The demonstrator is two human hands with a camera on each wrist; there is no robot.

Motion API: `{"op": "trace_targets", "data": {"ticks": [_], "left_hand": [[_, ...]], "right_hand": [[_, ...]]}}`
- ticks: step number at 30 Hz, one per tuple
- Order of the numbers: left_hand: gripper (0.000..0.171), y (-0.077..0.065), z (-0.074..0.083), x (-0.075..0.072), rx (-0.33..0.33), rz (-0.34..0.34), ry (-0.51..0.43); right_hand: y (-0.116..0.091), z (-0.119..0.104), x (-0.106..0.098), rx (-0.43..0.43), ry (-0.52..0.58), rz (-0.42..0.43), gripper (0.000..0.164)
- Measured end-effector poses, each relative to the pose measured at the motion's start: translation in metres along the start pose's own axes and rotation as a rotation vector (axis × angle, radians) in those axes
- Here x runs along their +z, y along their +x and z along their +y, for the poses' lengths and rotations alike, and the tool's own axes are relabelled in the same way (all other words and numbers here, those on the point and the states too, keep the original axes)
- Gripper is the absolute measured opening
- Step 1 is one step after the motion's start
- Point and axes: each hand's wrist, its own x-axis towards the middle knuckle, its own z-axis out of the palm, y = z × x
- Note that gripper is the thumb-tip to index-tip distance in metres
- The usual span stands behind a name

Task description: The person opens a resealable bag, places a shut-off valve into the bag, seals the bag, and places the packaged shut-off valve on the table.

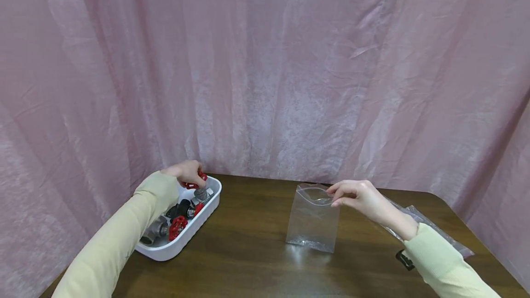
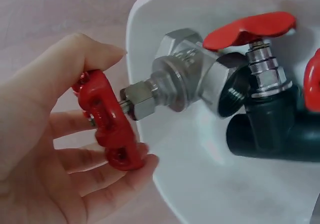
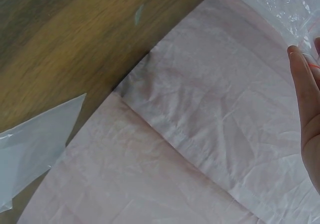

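My left hand (image 1: 187, 170) is over the far end of a white tray (image 1: 188, 241), holding a metal gate valve (image 2: 176, 83) by its red handwheel (image 2: 111, 121). In the left wrist view, thumb and fingers curl round the wheel, and the valve's silver body is tilted over the tray. Beside it lies a black plastic valve (image 2: 272, 129) with a red handle (image 2: 252, 29). My right hand (image 1: 359, 199) pinches the rim of a clear zip bag (image 1: 312, 226) between thumb and fingers. The bag stands upright on the table, its mouth spread apart.
Another silver valve (image 1: 154, 230) and a red handwheel (image 1: 178, 227) lie nearer in the tray. Flat clear bags (image 1: 445, 232) lie on the brown table (image 1: 244, 238) under the right forearm. Pink curtain (image 1: 265, 82) hangs close behind the table's far edge.
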Motion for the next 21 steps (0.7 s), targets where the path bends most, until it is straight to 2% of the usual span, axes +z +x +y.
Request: {"op": "trace_targets", "data": {"ticks": [4, 11, 14, 18, 21], "left_hand": [[0.022, -0.004, 0.000, -0.011, 0.034, 0.067, 0.036], [0.024, -0.015, 0.006, -0.032, 0.164, 0.172, 0.107], [0.025, -0.018, 0.014, -0.041, 0.181, 0.187, 0.103], [0.025, -0.020, 0.028, -0.050, 0.203, 0.202, 0.130], [0.025, -0.019, 0.040, -0.056, 0.263, 0.247, 0.162]], "right_hand": [[0.003, -0.001, 0.000, -0.005, 0.004, -0.006, 0.021], [0.006, 0.000, 0.002, -0.024, -0.007, -0.002, 0.023], [0.009, -0.008, 0.001, -0.043, 0.003, 0.008, 0.023], [0.009, -0.008, 0.003, -0.062, 0.012, 0.012, 0.024], [0.006, 0.001, 0.005, -0.061, 0.010, 0.007, 0.024]]}}
